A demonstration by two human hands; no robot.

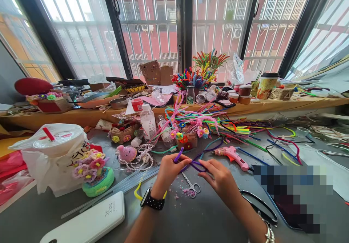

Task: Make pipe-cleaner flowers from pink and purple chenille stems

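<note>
Over the middle of the grey table, my left hand (169,172) pinches a purple pipe cleaner (178,155), a short end of which sticks up from its fingers. The fingertips of my right hand (219,177) are closed on the same pipe cleaner, a little to the right. It spans the small gap between both hands and seems to cross or loop there; its exact shape is hard to make out. Small scissors (192,187) lie below the hands beside purple fluff (188,192). A pink glue gun (231,156) rests just beyond my right hand.
Loose pipe cleaners (234,129) pile up behind the hands. A bagged drink cup (58,152), a fuzzy flower pot (96,179) and a white power bank (89,217) stand or lie left. Glasses (259,204) and a pixelated phone (291,199) lie right. Jars crowd the windowsill (272,108).
</note>
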